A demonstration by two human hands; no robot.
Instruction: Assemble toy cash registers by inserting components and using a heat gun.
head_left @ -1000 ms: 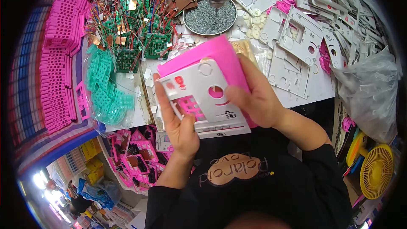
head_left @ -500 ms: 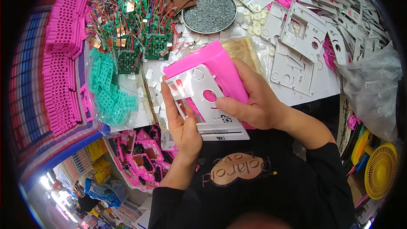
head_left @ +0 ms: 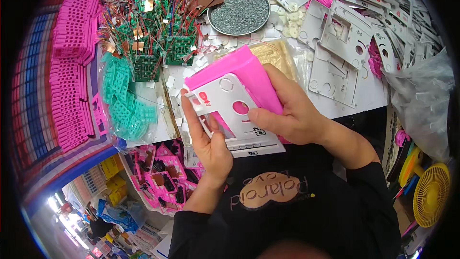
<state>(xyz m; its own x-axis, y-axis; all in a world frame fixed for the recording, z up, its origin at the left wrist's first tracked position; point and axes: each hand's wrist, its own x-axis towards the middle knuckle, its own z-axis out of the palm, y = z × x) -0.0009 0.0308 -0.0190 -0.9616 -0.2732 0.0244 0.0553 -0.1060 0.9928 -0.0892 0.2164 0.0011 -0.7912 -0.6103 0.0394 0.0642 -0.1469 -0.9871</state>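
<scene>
A white plastic faceplate (head_left: 222, 100) with round holes, a rectangular window and small red and black markings is held tilted in front of my chest. Behind it lies a glossy pink plastic housing (head_left: 256, 74), overlapping the plate. My left hand (head_left: 213, 156) grips the plate's left edge, its index finger stretched along the side and its other fingers partly hidden underneath. From the right, my right hand (head_left: 294, 115) clasps both pieces. Its thumb presses on the white face beside the large hole, while its fingers are around the far side of the pink housing.
Metal screws fill a round tray (head_left: 239, 13) at the back. Wired green circuit boards (head_left: 179, 50) and bagged teal parts (head_left: 124, 110) lie left; pink frames (head_left: 72, 81) are stacked beyond. White panels (head_left: 345, 33) pile up right, near a clear bag (head_left: 421, 100). A bin (head_left: 165, 172) holds pink assemblies.
The view has shifted slightly. Both hands keep their hold, and the white faceplate tilts a little differently, with less glare over its red markings.
</scene>
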